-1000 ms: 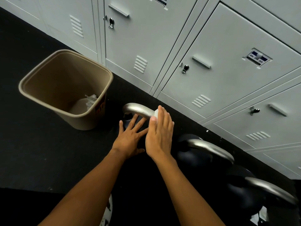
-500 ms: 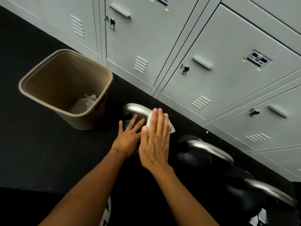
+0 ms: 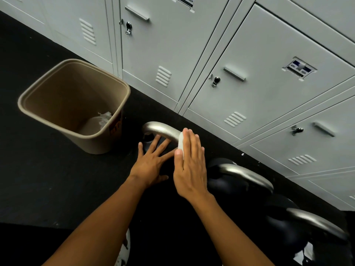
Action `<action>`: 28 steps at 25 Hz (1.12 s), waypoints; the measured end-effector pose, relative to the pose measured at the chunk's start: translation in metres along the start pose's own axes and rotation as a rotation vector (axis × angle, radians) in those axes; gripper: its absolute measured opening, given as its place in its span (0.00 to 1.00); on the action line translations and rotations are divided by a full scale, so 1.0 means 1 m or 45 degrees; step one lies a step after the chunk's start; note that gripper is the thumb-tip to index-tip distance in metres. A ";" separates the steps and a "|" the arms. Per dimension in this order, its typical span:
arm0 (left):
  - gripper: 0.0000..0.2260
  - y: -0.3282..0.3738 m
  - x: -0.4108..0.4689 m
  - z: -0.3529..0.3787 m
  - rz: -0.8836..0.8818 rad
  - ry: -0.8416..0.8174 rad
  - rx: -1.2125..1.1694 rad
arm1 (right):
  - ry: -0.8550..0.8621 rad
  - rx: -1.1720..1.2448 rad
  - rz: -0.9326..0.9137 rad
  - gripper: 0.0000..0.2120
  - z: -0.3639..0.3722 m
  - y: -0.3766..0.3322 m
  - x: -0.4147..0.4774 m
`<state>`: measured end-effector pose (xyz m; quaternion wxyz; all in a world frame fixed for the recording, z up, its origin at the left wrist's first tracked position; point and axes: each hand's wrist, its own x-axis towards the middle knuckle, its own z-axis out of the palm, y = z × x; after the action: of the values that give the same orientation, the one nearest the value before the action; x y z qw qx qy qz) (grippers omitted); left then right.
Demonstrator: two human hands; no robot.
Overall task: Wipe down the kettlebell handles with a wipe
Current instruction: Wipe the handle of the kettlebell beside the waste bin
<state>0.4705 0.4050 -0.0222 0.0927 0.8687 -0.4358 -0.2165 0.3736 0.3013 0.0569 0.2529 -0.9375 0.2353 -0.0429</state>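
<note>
The left hand [image 3: 151, 163] lies palm down with fingers spread. The right hand [image 3: 190, 166] is just beside it, palm down, fingers straight and together. Both forearms [image 3: 107, 217] extend forward.

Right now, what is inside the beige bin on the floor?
Crumpled white paper lies at the bottom of the bin, by its near wall. That wall covers part of the bottom, so anything there is hidden.
</note>
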 end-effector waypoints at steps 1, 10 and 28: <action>0.46 0.000 0.000 -0.001 0.002 -0.007 0.005 | -0.012 0.072 0.068 0.28 -0.002 0.005 0.004; 0.45 0.000 0.001 0.001 -0.010 0.015 -0.016 | -0.011 -0.138 -0.052 0.29 0.001 -0.012 -0.002; 0.48 0.002 -0.003 -0.003 -0.014 0.021 -0.058 | -0.115 -0.138 0.145 0.27 -0.002 -0.031 0.045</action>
<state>0.4691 0.4066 -0.0176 0.1149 0.8705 -0.4251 -0.2197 0.4261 0.3032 0.0725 0.2143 -0.9359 0.2784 0.0264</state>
